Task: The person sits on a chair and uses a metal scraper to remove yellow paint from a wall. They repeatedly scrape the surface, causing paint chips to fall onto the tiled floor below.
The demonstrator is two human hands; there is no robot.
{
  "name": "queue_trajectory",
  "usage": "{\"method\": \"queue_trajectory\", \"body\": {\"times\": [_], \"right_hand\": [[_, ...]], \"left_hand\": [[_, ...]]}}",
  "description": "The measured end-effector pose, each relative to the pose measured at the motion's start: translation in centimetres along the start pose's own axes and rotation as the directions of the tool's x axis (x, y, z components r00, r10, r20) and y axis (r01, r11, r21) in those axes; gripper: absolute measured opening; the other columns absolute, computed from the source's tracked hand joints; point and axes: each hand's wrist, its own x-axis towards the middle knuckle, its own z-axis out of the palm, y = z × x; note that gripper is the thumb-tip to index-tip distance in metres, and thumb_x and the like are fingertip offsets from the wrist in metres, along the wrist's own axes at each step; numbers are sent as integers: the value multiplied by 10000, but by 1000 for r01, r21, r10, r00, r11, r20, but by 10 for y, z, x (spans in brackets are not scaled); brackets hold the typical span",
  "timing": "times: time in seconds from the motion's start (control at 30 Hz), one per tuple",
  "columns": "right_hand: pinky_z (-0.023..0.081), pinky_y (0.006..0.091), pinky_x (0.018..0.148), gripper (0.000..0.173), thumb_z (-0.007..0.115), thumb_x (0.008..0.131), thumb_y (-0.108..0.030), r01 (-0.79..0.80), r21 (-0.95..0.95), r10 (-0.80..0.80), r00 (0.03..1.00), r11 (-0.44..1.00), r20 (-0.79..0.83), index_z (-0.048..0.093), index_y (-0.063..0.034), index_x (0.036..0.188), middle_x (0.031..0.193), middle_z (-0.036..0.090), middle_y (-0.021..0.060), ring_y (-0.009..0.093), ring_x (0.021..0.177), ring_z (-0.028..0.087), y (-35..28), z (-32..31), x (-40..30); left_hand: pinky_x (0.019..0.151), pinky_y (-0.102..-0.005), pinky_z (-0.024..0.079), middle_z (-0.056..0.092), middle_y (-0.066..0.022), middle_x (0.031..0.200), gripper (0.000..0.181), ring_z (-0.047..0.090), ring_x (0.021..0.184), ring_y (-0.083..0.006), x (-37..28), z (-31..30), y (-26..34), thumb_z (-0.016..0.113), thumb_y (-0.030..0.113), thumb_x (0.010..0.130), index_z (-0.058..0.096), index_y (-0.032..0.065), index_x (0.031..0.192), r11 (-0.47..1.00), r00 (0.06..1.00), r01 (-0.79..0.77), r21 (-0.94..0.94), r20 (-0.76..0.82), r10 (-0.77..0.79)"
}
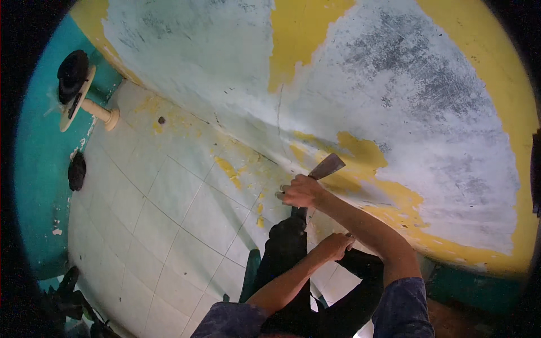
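Observation:
My right hand [301,192] is closed around the handle of a scraper [329,165]. The scraper's broad metal blade points up and to the right, over the lower wall [422,156]. Yellow paint [363,152] partly covers the wall there, around bare whitish plaster. Whether the blade touches the wall is not clear. Lower down, my left hand [336,247] is curled near my dark-trousered leg [363,264]. Its fingertips are too small to show whether they grip anything. Both forearms reach forward, the right one above the left.
Yellow paint flakes [228,171] lie on the tiled floor [190,207] along the wall's foot. A pedestal stand [97,110] carries a black object [72,76]. Another dark object [77,171] is beside the teal wall [38,169]. A green chair part [251,270] stands by my leg.

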Motion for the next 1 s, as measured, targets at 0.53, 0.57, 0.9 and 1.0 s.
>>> {"method": "queue_trajectory", "body": {"times": [0.53, 0.57, 0.9, 1.0], "right_hand": [[451, 350, 614, 261, 609, 719, -268, -51, 8, 52, 992, 999, -117, 608, -186, 967, 741, 501, -7, 166, 673, 547, 30, 26, -14], [450, 350, 615, 266, 609, 715, -264, -49, -11, 46, 987, 999, -153, 604, -180, 967, 741, 498, -7, 167, 675, 548, 31, 24, -14], [466, 369, 608, 213, 596, 715, -259, -16, 21, 21, 964, 1000, -265, 596, -147, 896, 737, 529, 17, 203, 667, 579, 41, 27, -12], [472, 354, 607, 152, 604, 723, -254, -71, -13, 72, 997, 997, 4, 597, -144, 827, 720, 539, 19, 201, 667, 587, 36, 2, 7]], "left_hand": [[632, -507, 472, 620, -197, 724, 148, 629, 700, -387, -1, -5, 1, 514, 9, 791, 540, 73, 922, 998, 999, 28, 52, 22, -29], [630, -507, 472, 617, -198, 722, 146, 627, 695, -388, 0, -1, -3, 512, 10, 791, 540, 73, 919, 999, 1000, 18, 41, 1, -18], [670, -472, 501, 621, -182, 740, 131, 642, 772, -370, 1, -11, 10, 551, -22, 737, 560, 62, 837, 997, 997, 72, 36, 15, -73], [663, -501, 493, 628, -195, 745, 129, 641, 745, -384, 1, -4, -1, 526, 4, 768, 569, 72, 869, 997, 998, 65, 32, 19, -65]]}}
